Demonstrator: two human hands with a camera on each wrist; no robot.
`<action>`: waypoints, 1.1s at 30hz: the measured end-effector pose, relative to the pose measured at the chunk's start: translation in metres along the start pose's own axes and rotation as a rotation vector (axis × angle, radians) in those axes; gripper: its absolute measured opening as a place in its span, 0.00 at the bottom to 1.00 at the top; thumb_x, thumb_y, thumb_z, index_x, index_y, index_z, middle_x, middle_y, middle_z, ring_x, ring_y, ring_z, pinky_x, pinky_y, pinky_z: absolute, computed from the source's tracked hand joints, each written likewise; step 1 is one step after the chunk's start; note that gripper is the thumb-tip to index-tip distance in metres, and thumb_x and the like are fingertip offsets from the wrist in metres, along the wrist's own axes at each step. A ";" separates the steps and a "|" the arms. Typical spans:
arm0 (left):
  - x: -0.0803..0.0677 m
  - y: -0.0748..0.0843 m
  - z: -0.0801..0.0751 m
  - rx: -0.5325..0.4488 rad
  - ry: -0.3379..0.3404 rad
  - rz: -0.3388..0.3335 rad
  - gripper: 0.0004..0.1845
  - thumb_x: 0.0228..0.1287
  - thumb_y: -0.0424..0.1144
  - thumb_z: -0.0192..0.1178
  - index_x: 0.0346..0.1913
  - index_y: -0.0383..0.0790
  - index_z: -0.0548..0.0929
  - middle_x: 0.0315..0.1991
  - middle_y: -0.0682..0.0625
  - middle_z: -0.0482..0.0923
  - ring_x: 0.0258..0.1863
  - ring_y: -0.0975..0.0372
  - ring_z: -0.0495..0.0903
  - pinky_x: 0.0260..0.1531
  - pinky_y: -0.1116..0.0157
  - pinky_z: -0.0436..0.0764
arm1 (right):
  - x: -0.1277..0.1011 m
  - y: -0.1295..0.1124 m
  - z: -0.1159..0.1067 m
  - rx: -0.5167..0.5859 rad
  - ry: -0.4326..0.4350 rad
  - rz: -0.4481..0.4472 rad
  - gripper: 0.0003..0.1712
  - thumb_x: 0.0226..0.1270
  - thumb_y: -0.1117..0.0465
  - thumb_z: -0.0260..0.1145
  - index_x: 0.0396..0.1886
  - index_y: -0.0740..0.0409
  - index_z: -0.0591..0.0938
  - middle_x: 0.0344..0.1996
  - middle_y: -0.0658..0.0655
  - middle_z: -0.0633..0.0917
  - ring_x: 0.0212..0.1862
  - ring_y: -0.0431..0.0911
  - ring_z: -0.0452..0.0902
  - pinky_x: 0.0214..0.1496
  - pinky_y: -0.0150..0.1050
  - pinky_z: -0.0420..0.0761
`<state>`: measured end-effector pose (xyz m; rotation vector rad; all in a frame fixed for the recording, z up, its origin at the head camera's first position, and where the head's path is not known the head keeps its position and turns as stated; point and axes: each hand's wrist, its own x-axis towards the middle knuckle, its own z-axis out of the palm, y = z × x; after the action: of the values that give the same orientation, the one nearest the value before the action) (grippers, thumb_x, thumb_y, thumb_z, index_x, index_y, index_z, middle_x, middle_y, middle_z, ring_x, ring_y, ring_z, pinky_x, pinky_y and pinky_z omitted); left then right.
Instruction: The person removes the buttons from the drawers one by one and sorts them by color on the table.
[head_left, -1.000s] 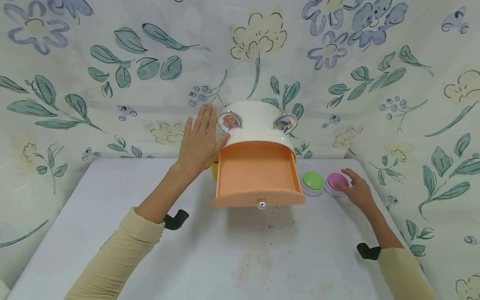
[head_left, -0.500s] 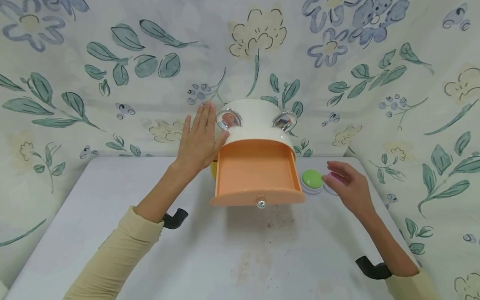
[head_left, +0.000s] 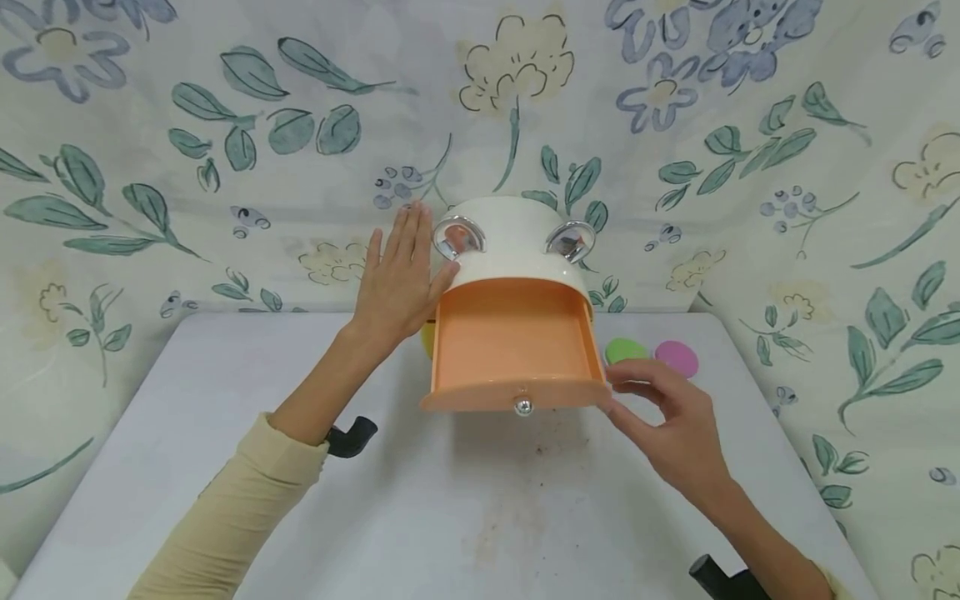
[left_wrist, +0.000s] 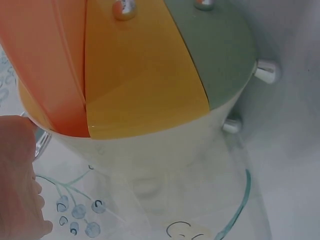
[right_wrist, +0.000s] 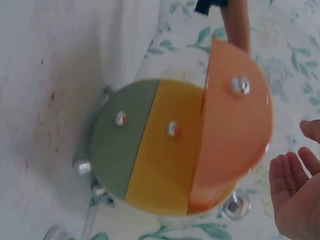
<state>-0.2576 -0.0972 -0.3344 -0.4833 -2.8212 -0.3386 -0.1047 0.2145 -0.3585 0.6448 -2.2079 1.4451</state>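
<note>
Orange drawer [head_left: 516,346] pulled out, left hand [head_left: 397,283] flat bracing cabinet [head_left: 513,237], right hand [head_left: 667,425] loose, empty at its front corner; likely push shut.

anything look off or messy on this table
Two things stand out. Reddish-brown stains mark the white table in front of the drawer unit. The orange top drawer stands pulled out and empty, while the wrist views show the yellow and green drawers below pushed in. Nothing looks spilled or broken.
</note>
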 end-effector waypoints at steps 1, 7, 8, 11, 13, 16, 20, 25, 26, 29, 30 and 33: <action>0.000 0.000 0.000 0.001 -0.001 0.000 0.43 0.79 0.58 0.39 0.79 0.33 0.36 0.80 0.42 0.33 0.78 0.53 0.33 0.73 0.48 0.33 | -0.002 -0.003 0.004 -0.007 -0.009 -0.001 0.25 0.49 0.82 0.74 0.49 0.66 0.84 0.45 0.58 0.86 0.47 0.43 0.83 0.51 0.33 0.80; 0.001 0.000 -0.001 -0.002 0.009 0.008 0.43 0.79 0.58 0.39 0.79 0.33 0.37 0.80 0.41 0.34 0.79 0.52 0.34 0.73 0.48 0.33 | -0.011 -0.005 0.027 -0.014 -0.070 -0.008 0.27 0.47 0.77 0.78 0.50 0.61 0.84 0.45 0.55 0.86 0.46 0.47 0.84 0.49 0.35 0.82; 0.001 0.001 0.000 -0.001 0.011 0.008 0.43 0.79 0.58 0.39 0.79 0.33 0.37 0.80 0.41 0.35 0.79 0.52 0.35 0.73 0.48 0.33 | -0.012 -0.005 0.031 -0.004 -0.077 -0.013 0.28 0.47 0.77 0.78 0.50 0.61 0.84 0.45 0.55 0.86 0.47 0.47 0.84 0.49 0.35 0.82; 0.000 0.001 0.000 -0.001 0.012 0.008 0.43 0.79 0.58 0.40 0.79 0.33 0.37 0.80 0.41 0.35 0.79 0.51 0.35 0.73 0.48 0.33 | -0.013 -0.003 0.043 0.017 -0.082 -0.026 0.28 0.47 0.76 0.79 0.51 0.60 0.84 0.46 0.55 0.86 0.48 0.48 0.82 0.49 0.36 0.82; 0.000 0.001 0.000 -0.001 0.011 0.005 0.43 0.79 0.57 0.40 0.79 0.33 0.37 0.80 0.41 0.35 0.79 0.51 0.35 0.73 0.48 0.34 | -0.014 -0.002 0.050 0.017 -0.083 -0.030 0.27 0.48 0.74 0.79 0.51 0.59 0.85 0.47 0.54 0.86 0.50 0.48 0.82 0.50 0.36 0.82; 0.000 0.000 -0.001 -0.003 0.009 0.001 0.43 0.79 0.57 0.40 0.79 0.33 0.37 0.80 0.41 0.35 0.79 0.52 0.34 0.73 0.48 0.33 | -0.015 -0.001 0.060 -0.001 -0.071 -0.036 0.27 0.49 0.73 0.80 0.52 0.58 0.85 0.47 0.52 0.86 0.50 0.47 0.81 0.49 0.36 0.82; -0.001 0.000 -0.001 -0.004 0.008 0.001 0.43 0.79 0.58 0.39 0.79 0.33 0.37 0.80 0.41 0.34 0.78 0.52 0.33 0.73 0.48 0.33 | -0.016 0.001 0.069 -0.086 -0.035 -0.070 0.28 0.47 0.73 0.81 0.52 0.57 0.86 0.45 0.49 0.87 0.47 0.45 0.82 0.48 0.33 0.82; -0.001 0.000 -0.001 0.003 0.008 -0.004 0.43 0.79 0.57 0.39 0.79 0.33 0.36 0.80 0.41 0.34 0.78 0.52 0.33 0.73 0.47 0.35 | -0.017 0.006 0.077 -0.168 -0.002 -0.141 0.25 0.46 0.72 0.81 0.48 0.60 0.87 0.42 0.52 0.87 0.45 0.46 0.82 0.50 0.29 0.80; -0.001 0.000 -0.001 0.005 0.008 -0.003 0.43 0.79 0.57 0.39 0.79 0.33 0.37 0.80 0.41 0.34 0.78 0.52 0.33 0.73 0.47 0.36 | -0.017 0.008 0.078 -0.171 0.005 -0.156 0.23 0.48 0.71 0.81 0.48 0.60 0.87 0.42 0.52 0.86 0.45 0.47 0.82 0.51 0.29 0.79; -0.001 0.001 -0.001 0.001 0.010 -0.001 0.43 0.79 0.57 0.40 0.79 0.32 0.37 0.80 0.41 0.34 0.79 0.52 0.34 0.73 0.47 0.36 | -0.017 0.011 0.080 -0.191 0.031 -0.211 0.14 0.59 0.63 0.77 0.45 0.61 0.88 0.41 0.53 0.86 0.46 0.48 0.83 0.52 0.30 0.79; -0.001 0.001 -0.001 0.002 0.011 0.000 0.43 0.79 0.57 0.40 0.79 0.32 0.37 0.80 0.41 0.34 0.79 0.52 0.34 0.73 0.47 0.36 | -0.016 0.012 0.081 -0.198 0.038 -0.230 0.12 0.63 0.60 0.75 0.44 0.60 0.88 0.40 0.53 0.86 0.45 0.48 0.83 0.52 0.31 0.79; -0.001 0.001 -0.001 -0.001 0.011 0.001 0.43 0.79 0.57 0.40 0.79 0.32 0.37 0.80 0.41 0.34 0.79 0.52 0.34 0.73 0.47 0.35 | -0.013 0.015 0.081 -0.206 0.051 -0.273 0.14 0.69 0.55 0.69 0.43 0.61 0.88 0.39 0.53 0.86 0.44 0.48 0.83 0.52 0.32 0.80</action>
<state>-0.2566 -0.0967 -0.3334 -0.4809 -2.8102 -0.3411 -0.1108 0.1466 -0.4076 0.7916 -2.0976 1.0717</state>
